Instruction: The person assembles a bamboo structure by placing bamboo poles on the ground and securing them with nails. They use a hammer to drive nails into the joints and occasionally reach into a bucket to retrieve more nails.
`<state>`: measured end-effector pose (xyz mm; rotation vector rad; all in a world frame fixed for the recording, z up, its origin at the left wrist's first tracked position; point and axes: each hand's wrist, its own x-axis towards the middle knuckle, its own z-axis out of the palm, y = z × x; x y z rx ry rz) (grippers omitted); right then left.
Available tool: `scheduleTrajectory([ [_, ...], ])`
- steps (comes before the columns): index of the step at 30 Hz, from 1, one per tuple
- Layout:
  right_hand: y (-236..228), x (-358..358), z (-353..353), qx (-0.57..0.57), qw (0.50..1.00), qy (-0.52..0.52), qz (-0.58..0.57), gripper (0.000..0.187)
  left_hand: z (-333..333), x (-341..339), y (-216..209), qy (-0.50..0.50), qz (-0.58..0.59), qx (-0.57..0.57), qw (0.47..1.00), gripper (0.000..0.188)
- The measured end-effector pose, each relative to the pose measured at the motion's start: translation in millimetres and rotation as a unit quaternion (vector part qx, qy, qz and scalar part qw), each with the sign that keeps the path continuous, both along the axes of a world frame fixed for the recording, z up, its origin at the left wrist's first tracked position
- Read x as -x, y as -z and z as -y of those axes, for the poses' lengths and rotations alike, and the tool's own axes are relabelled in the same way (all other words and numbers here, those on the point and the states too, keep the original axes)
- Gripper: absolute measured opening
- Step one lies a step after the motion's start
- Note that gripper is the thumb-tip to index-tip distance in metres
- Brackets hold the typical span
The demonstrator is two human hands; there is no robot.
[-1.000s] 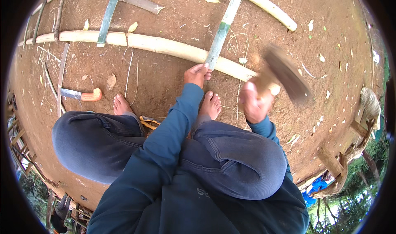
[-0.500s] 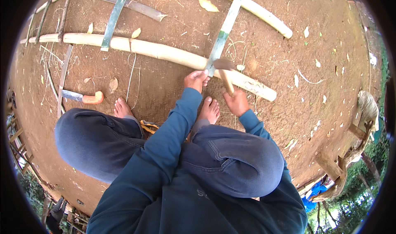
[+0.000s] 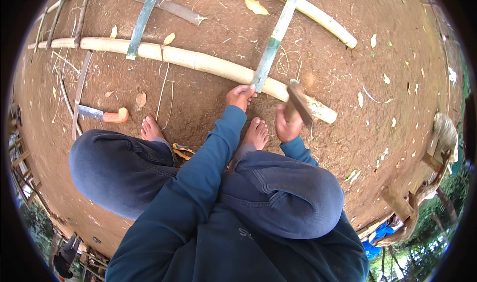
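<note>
My left hand [image 3: 241,97] pinches at the near end of a green split bamboo strip [image 3: 269,53], which lies across a long pale bamboo pole [image 3: 208,64]. Whether a nail sits between those fingers is too small to tell. Gripped by its handle in my right hand [image 3: 288,126] is a hammer [image 3: 300,104], its dark head raised over the pole's right end, to the right of the strip. The strip also crosses a second pale pole [image 3: 318,14] farther away. Another green strip [image 3: 144,21] lies across the long pole at the left.
A knife with an orange handle [image 3: 115,115] lies on the soil left of my feet, its blade against a thin slat [image 3: 82,90]. Several dark sticks [image 3: 83,16] cross the poles at far left. A grey bamboo piece [image 3: 181,11] rests between the poles. Wooden logs [image 3: 397,202] stand at right.
The hammer has lifted off the strip's end and swung right and back toward me, with my right hand. My left hand keeps its place at the strip.
</note>
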<state>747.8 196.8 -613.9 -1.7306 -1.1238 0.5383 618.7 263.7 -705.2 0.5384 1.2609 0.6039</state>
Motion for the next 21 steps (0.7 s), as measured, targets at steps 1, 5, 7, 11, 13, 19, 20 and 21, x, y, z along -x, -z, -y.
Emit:
scheduleTrajectory([
  [1, 32, -14, 10, 0.142, 0.984, -0.082, 0.064, 0.017, -1, 3, 5, 0.002, 0.001, 0.002, 1.000, 0.019],
  [5, 0, -14, -13, 0.199, 0.977, -0.077, 0.017, 0.024, -8, 7, 5, 0.002, -0.012, 0.002, 1.000, 0.020],
  [7, -14, -9, 1, 0.183, 0.981, -0.029, -0.052, 0.026, -2, 2, -2, 0.011, -0.004, 0.011, 1.000, 0.020],
  [11, 46, -20, 9, 0.281, 0.947, -0.116, 0.107, 0.027, 4, 4, 13, -0.017, 0.022, -0.012, 1.000, 0.018],
  [13, 36, -9, -1, 0.181, 0.978, -0.080, 0.061, 0.031, -16, 8, 13, -0.042, 0.019, -0.029, 0.998, 0.017],
  [19, 60, -34, 7, 0.264, 0.951, -0.130, 0.094, 0.030, -4, -5, 15, -0.022, -0.029, -0.003, 0.999, 0.021],
  [20, 58, -28, 13, 0.261, 0.951, -0.134, 0.099, 0.029, -2, -5, 18, -0.015, -0.027, -0.017, 0.999, 0.024],
  [21, 54, -32, 16, 0.296, 0.939, -0.131, 0.118, 0.027, -1, -6, 21, -0.011, -0.025, -0.031, 0.999, 0.026],
])
